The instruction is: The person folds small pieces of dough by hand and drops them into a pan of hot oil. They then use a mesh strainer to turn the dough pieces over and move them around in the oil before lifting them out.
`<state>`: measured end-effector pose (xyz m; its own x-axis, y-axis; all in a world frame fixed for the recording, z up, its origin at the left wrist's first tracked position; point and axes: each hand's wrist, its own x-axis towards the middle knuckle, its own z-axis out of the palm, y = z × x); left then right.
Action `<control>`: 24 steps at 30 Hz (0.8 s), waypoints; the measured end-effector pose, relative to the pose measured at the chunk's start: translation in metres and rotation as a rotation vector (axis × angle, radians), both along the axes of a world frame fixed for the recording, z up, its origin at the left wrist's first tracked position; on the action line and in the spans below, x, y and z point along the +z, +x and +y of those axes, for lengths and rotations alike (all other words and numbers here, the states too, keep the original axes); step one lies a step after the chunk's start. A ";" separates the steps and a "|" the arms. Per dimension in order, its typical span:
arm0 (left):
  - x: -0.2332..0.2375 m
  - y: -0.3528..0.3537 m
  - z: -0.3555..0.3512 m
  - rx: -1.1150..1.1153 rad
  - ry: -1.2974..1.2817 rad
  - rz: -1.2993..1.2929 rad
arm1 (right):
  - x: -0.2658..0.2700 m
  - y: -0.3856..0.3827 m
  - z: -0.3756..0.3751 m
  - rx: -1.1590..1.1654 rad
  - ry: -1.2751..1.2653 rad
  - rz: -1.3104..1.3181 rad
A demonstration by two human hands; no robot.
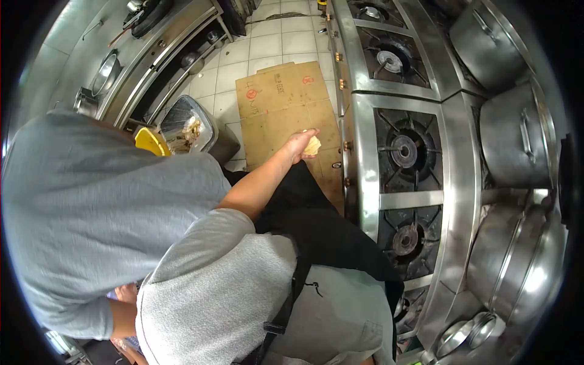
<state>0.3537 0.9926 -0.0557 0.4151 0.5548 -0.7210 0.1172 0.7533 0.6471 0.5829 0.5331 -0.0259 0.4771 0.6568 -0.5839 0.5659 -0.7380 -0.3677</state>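
Stove [368,146], stainless: running down R of ctr. Cardboard [283,125]: lying on floor, upper ctr. Bin [226,145]: standing upper L of ctr. L hand [298,145]: gripping pale-yellow piece [312,146], ctr frame, above cardboard; R hand not showing, grip can't tell. Piece: sitting at R side of L hand, partly hidden, visible long axis running approx. up-down; looking matte, irreg.

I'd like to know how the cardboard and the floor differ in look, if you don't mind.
The cardboard is brown, while the floor is off-white. The cardboard carries red marks and dark print; the floor shows a grid of tile joints. Both are flat, with the cardboard lying on the floor.
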 end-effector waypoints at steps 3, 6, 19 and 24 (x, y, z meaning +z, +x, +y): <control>-0.023 -0.006 0.046 0.043 -0.002 0.081 | -0.008 0.003 0.049 -0.020 0.029 0.031; -0.037 -0.015 0.101 0.087 -0.010 0.047 | -0.020 0.003 0.103 -0.042 0.049 0.064; 0.019 -0.094 0.315 0.048 0.069 0.107 | -0.031 0.045 0.377 -0.085 0.182 0.179; 0.046 -0.107 0.379 0.105 0.063 0.037 | 0.051 0.060 0.558 0.219 0.075 -0.108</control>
